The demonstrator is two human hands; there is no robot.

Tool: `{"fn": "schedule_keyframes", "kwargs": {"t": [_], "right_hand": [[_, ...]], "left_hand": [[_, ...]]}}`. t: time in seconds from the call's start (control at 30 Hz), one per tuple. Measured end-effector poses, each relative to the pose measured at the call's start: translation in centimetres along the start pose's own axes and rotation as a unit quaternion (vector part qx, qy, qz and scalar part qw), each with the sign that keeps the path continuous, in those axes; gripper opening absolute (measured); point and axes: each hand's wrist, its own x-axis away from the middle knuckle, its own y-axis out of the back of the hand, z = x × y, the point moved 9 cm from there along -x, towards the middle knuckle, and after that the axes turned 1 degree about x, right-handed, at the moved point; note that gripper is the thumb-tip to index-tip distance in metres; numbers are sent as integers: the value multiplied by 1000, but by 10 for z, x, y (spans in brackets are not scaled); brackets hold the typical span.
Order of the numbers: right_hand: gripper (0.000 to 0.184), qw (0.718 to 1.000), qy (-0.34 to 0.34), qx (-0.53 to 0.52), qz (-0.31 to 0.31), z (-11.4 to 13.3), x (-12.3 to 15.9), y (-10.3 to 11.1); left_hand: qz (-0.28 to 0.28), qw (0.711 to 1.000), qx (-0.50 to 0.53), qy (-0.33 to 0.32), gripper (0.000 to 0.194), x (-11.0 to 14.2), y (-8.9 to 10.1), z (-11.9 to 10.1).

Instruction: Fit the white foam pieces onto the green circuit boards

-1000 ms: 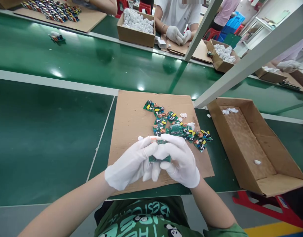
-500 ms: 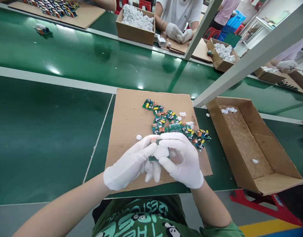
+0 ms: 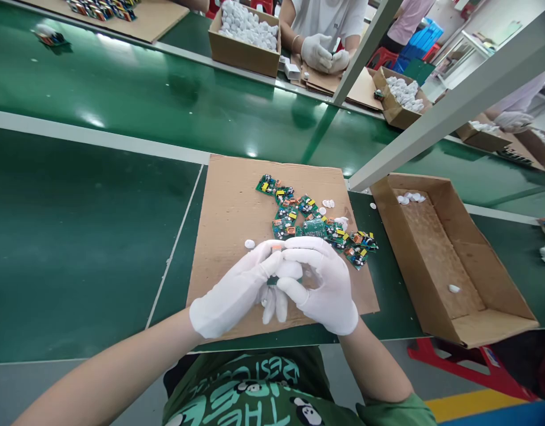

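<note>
Both gloved hands, left hand (image 3: 236,290) and right hand (image 3: 323,284), pinch one small circuit board (image 3: 284,266); smooth glove fabric could let it slip onto the cardboard sheet (image 3: 228,207)

Gloved left hand (image 3: 230,293), right hand (image 3: 323,284), fingers meeting

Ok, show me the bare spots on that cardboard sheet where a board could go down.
The cardboard sheet is bare along its left half, from the far edge to the small white cap. The right half is crowded with circuit boards. The left hand and right hand cover the near middle.
</note>
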Motion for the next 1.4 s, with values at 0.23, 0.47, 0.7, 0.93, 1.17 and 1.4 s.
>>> {"fn": "schedule_keyframes", "kwargs": {"t": [0.23,0.47,0.7,0.93,1.17,1.4], "right_hand": [[43,1000,-5,-15,1,-8,7,0],[34,999,11,26,-14,-5,9,0],[38,1000,18,6,16,-4,6,-2],[42,999,19,44,13,-6,9,-4],[57,999,-22,-30,-25,-24,22,-1],[33,996,-70,-52,-5,-20,9,1]], "left_hand": [[12,998,53,16,32,-2,1,3],[43,998,42,26,40,-1,-11,-5],[1,999,34,17,40,0,-5,-6],[80,982,167,31,53,0,-7,-4],[92,983,153,41,36,6,-10,-10],[62,990,115,48,39,3,-6,-12]]}}
